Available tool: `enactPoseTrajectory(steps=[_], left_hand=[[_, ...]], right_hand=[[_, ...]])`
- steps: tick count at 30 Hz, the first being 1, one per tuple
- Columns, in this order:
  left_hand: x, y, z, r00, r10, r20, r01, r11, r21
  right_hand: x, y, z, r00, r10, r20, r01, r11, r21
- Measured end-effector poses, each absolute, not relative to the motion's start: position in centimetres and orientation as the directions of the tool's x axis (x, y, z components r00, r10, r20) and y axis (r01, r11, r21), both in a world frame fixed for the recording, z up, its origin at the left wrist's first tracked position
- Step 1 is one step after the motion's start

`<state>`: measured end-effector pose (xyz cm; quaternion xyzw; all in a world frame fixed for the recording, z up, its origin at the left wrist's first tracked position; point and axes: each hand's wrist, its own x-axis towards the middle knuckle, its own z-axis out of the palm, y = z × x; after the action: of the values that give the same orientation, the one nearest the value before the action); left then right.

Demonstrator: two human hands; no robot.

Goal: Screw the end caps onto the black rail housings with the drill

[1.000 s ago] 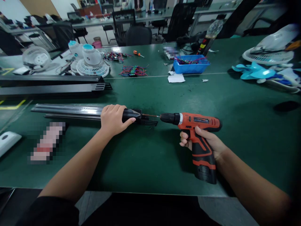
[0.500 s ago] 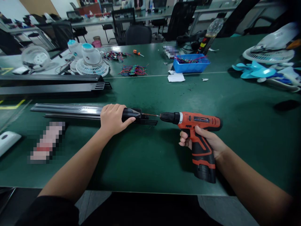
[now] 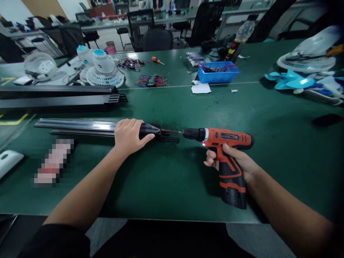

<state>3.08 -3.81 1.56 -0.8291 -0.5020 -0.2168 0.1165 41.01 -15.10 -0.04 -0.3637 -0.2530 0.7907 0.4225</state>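
Left hand (image 3: 128, 136) clasps black profile (image 3: 86, 125) lying left-to-right; right hand (image 3: 244, 162) grips drill (image 3: 215, 136), bit (image 3: 172, 131) pointing left.

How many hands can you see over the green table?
2: the left hand is wrapped over a long dark bar, and the right hand grips the orange drill. Others may be hidden.

Your left hand (image 3: 129, 136): fingertips hidden beyond the metal bar (image 3: 77, 124).
Your right hand (image 3: 242, 161): partly hidden behind the drill (image 3: 227, 136).
Drill bit (image 3: 172, 131), centre: tip contact too small to tell.
Toward 9 o'clock: flat item (image 3: 53, 161), pixelated; white object (image 3: 9, 163) and dark channels (image 3: 53, 101), cut off by the edge.
12 o'clock: distant articles (image 3: 177, 13), blurred.
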Motion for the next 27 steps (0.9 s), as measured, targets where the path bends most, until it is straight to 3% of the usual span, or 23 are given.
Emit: enactPoseTrajectory(steps=[27], left_hand=[[3.06,-3.77,1.51,0.398,0.783,0.478,0.883,-0.469,0.033]], right_hand=[[40.69,-15.10,0.59,-0.379,0.852,-0.362,-0.514,-0.519,-0.683]])
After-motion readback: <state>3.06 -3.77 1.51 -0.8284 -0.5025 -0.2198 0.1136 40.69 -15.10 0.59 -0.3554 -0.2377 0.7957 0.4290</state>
